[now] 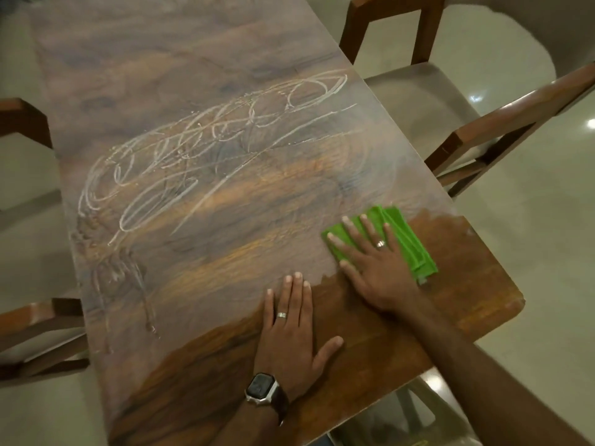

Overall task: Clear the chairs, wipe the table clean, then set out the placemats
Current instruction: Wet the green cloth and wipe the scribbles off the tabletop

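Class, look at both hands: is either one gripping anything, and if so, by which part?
Neither grips. The right hand presses flat on the folded green cloth; the left hand rests flat on the wooden table.

My right hand [370, 252] lies flat over the green cloth [409, 246], hiding its middle and near-left part. The far end of the bench [193, 75] runs out past the picture's top edge, blurred there. The chair [467, 123] on my right loses its back at the top edge; the chairs on my left [35, 336] are cut by the left edge. Something pale under the bench's near corner [386, 420] is too dim to tell.
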